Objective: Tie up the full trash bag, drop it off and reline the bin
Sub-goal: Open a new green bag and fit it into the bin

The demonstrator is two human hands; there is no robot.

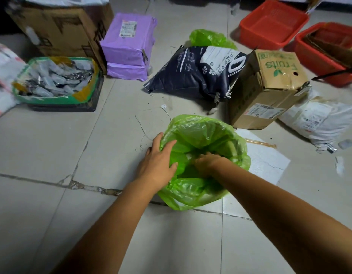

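A person is bending over a green bag [200,131] that is sitting on the gray floor [52,145], low in the middle of the view. The bag is pulled over a round bin [233,150]. The bin is almost all hidden under the plastic.

The left hand [157,163] is resting on the left edge of the bag. Its fingers are spread out and lying nearly flat on the plastic, not squeezing it.

The right hand [206,163] is reaching down into the middle of the bag. Its fingers are bending down into the folds. The tips are hidden, so it is not clear if they are gripping the plastic.

Behind the bin, a dark sack with paw prints [194,72] is lying on the floor. Another green bag [210,38] is peeking out just behind that sack. A brown box [270,84] is sitting to the right of the sack, touching it. Two purple parcels [127,46] are stacked to the left, well apart from the bin.
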